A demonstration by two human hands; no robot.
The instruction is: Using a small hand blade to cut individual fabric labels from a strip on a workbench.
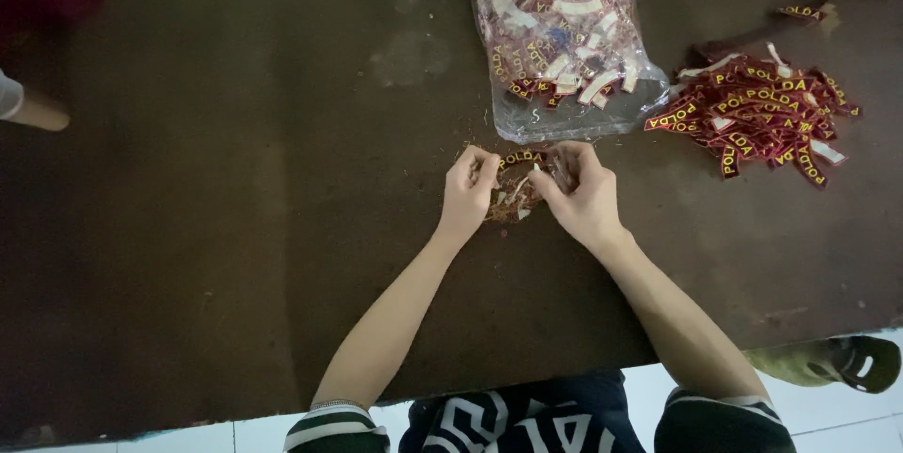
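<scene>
Together, left hand (pixel 467 191) and right hand (pixel 581 191) pinch a curved dark-red, yellow-lettered patch (pixel 520 159).

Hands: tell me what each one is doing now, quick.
Left hand: closed, pinching a curved red patch.
Right hand: closed, pinching the same patch from the other side.

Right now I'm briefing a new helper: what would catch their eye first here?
Both hands, left hand and right hand, meet mid-table, pinching a curved maroon patch with yellow lettering over a few scraps. Just beyond them lies a clear bag stuffed with patches, and to its right a loose pile of the same on the dark table.
</scene>
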